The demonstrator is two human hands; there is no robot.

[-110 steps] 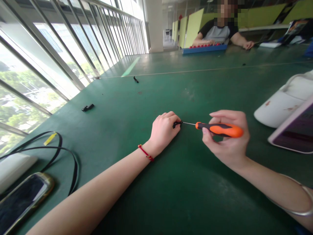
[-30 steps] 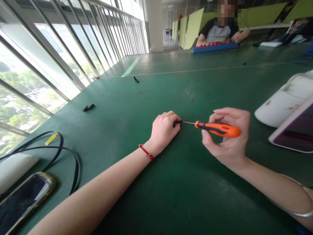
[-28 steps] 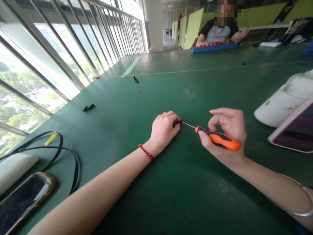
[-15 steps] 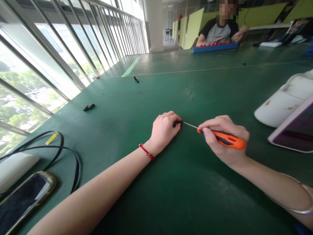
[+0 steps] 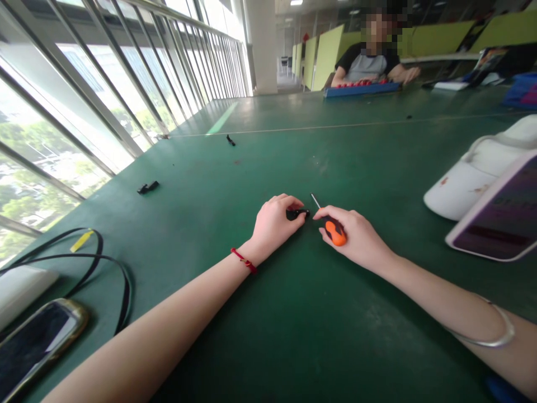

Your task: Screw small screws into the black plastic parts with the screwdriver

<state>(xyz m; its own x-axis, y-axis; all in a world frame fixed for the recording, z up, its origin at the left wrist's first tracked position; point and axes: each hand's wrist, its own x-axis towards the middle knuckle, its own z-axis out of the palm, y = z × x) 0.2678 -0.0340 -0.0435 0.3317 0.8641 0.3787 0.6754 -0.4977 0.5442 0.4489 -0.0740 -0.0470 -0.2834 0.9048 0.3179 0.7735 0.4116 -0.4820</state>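
Observation:
My left hand (image 5: 277, 221) rests on the green table, closed on a small black part (image 5: 297, 214) whose near end sticks out between thumb and fingers. What kind of part it is I cannot make out. Just to its right, my right hand (image 5: 356, 232) is closed on a screwdriver (image 5: 335, 230) with an orange and black handle. The thin metal shaft points up and away to the left, its tip apart from the black part. My right fingertips are close to the part's end; I cannot tell whether they touch it.
Two more small black pieces lie farther off, one at the left (image 5: 148, 187) and one near the string (image 5: 230, 140). A phone (image 5: 37, 347) and a black cable (image 5: 126, 291) are at lower left. A white container (image 5: 465, 184) and a propped phone (image 5: 495, 224) stand right. A person (image 5: 369, 61) sits opposite.
The screwdriver tip has come away from the black part, and the shaft has swung to point away from me. My right hand has moved left, closer to my left hand.

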